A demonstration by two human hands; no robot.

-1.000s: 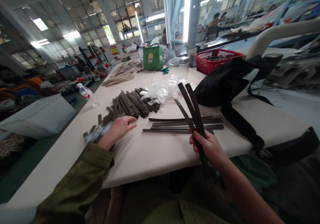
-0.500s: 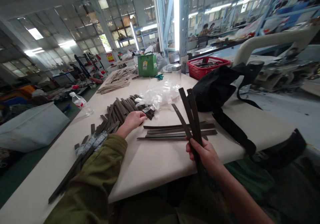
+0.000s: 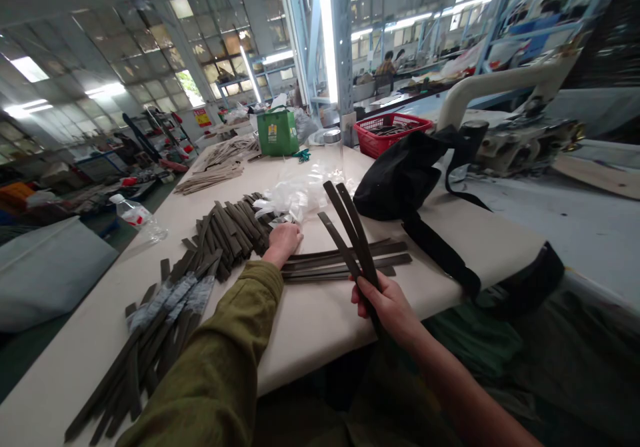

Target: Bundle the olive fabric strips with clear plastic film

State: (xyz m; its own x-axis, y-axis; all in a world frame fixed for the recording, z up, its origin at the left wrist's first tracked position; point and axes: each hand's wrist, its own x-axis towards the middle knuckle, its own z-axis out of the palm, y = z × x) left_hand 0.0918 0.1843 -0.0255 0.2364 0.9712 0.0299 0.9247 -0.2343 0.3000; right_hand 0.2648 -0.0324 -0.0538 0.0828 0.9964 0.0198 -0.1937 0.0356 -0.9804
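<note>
My right hand point(image 3: 380, 300) is closed around three dark grey-brown strips point(image 3: 356, 230), which fan apart at their upper ends. My left hand point(image 3: 284, 242) has its fingers curled together beside the crumpled clear plastic point(image 3: 297, 190); what they grip, if anything, is hidden. Left of that hand lies a heap of similar strips point(image 3: 230, 234). Several loose strips point(image 3: 387, 260) lie sideways on the table between and behind my hands. Strip bundles wrapped in clear film point(image 3: 175, 297) rest by my left sleeve.
A plastic bottle point(image 3: 140, 217) leans at the table's left edge. Farther back are lighter strips point(image 3: 210, 177), a green bag point(image 3: 277, 132), teal-handled scissors point(image 3: 302, 155), a lidded jar point(image 3: 333, 146) and a red basket point(image 3: 367, 142). A black bag point(image 3: 400, 177) with straps lies right, near a machine point(image 3: 520, 144).
My left hand has moved right relative to the strip heap, toward the loose strips, and its fingers are more curled. The view has turned right. My right hand still holds the three strips.
</note>
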